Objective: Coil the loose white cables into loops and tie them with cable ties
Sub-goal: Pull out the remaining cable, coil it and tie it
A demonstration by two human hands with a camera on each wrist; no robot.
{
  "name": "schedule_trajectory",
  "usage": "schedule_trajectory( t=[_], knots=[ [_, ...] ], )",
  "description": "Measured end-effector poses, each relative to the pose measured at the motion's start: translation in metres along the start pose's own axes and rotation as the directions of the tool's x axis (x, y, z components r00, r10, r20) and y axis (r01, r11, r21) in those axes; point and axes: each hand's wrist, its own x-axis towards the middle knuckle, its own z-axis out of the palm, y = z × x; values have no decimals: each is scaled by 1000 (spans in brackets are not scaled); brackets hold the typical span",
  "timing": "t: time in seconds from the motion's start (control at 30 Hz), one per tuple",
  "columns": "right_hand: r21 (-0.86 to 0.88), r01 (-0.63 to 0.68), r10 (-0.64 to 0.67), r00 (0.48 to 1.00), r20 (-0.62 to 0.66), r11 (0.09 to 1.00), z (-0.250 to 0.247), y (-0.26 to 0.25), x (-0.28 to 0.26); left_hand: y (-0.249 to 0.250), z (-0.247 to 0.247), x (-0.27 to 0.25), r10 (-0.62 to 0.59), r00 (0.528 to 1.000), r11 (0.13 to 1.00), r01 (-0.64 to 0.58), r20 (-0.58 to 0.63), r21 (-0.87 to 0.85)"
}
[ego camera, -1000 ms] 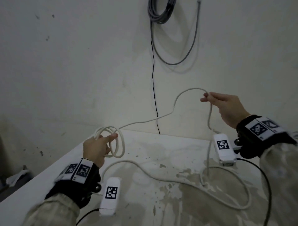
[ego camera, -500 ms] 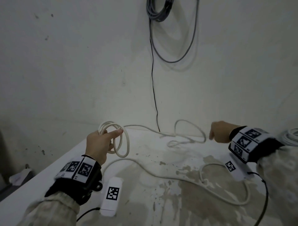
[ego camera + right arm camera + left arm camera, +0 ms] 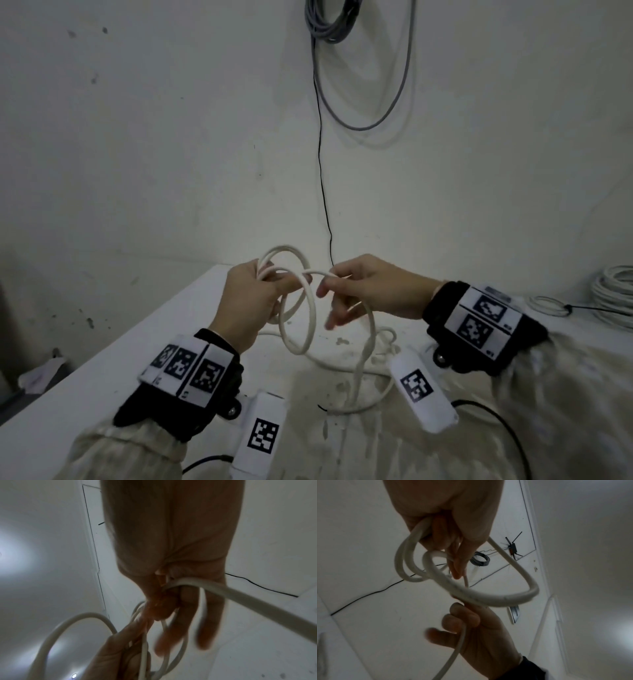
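Left hand: our left hand [image 3: 251, 301] is raised above the table, fingers curled round the gathered turns of the round white plastic-sheathed cable [image 3: 310, 308]; the left-wrist view [image 3: 443, 513] confirms several turns bunched in the fist.
Right hand: our right hand [image 3: 371, 289] sits just beside the left, thumb and forefinger pinching the cable strand where it arcs over toward the coil; the other fingers [image 3: 337, 317] hang loosely spread (blurred in the right-wrist view [image 3: 171, 547]).
Cable, held part: we count roughly three loops [image 3: 412, 566] hanging from the left fist, upright, clear of the tabletop; one larger loop [image 3: 513, 596] swings out toward the right hand [image 3: 481, 635].
Cable, loose part: from the right hand the strand drops to the stained white tabletop [image 3: 102, 387] and lies there in a slack curve [image 3: 373, 401] between our two wrists.
Table, far right: a second coil of white cable [image 3: 613, 291] rests near the wall, and a small thin white loop [image 3: 548, 305] lies just beside it, well apart from our hands.
Wall: a bundle of grey cable [image 3: 329, 20] hangs high on the white wall, with one wide grey loop sagging below it; a thin black wire [image 3: 320, 154] runs down to the table edge behind our hands.
Wrists: black cuffs with square-patterned marker tags [image 3: 186, 368] on both arms (white tagged camera housings below each).
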Motion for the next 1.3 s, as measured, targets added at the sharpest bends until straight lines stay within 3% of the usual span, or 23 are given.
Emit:
schedule_trajectory(
  t=[0.07,0.2,0.27,0.37,0.47,0.57,0.63,0.7,0.73,0.77,0.8,0.87,0.93,1.0,1.1,1.2,1.3],
  knots=[
    [-38,39,-44,988,-145,999,-7,-5,-1,5,-3,2,36,999,998,-37,26,55],
    [-208,-17,-80,891,-447,978,-38,1,-3,18,-8,0,57,996,986,-66,62,153],
    [-227,-71,-80,803,-591,971,-56,18,-3,21,-13,1,6,999,983,-13,42,181],
    [-188,-184,-39,608,-793,965,-88,50,-9,17,-28,5,-148,984,947,113,95,302],
    [-190,-282,-20,513,-858,940,-106,73,-18,17,-36,4,-380,882,898,279,279,340],
    [-226,-360,-31,474,-880,905,-110,86,-23,18,-31,0,-465,756,868,284,461,408],
    [-256,-453,17,517,-856,854,-110,92,-24,19,-24,-1,-461,717,877,279,523,392],
    [-372,-637,188,636,-749,675,-108,97,-26,22,-19,1,-449,736,893,357,506,274],
    [-469,-685,262,681,-683,557,-103,96,-27,24,-16,2,-446,752,895,381,485,231],
    [-543,-670,285,724,-628,505,-98,94,-28,25,-12,3,-443,766,897,383,466,222],
    [-592,-600,248,784,-569,538,-90,88,-29,25,-8,4,-443,772,896,378,455,231],
    [-607,-331,71,909,-412,722,-70,68,-31,26,4,4,-446,765,894,365,465,258],
    [-389,-60,-47,964,-261,919,-44,41,-34,29,16,2,-439,752,899,366,492,242],
    [-192,75,-108,980,-165,978,-22,20,-38,32,22,2,-411,751,907,391,517,155],
    [-140,239,-265,939,-219,961,-7,12,-37,37,26,2,-339,752,871,478,565,-114],
    [-84,287,-299,909,-291,954,-8,13,-35,38,29,0,-228,786,764,510,575,-395],
    [-153,293,-329,878,-347,944,-8,11,-31,36,34,-2,-154,801,680,511,579,-526]
  ],
)
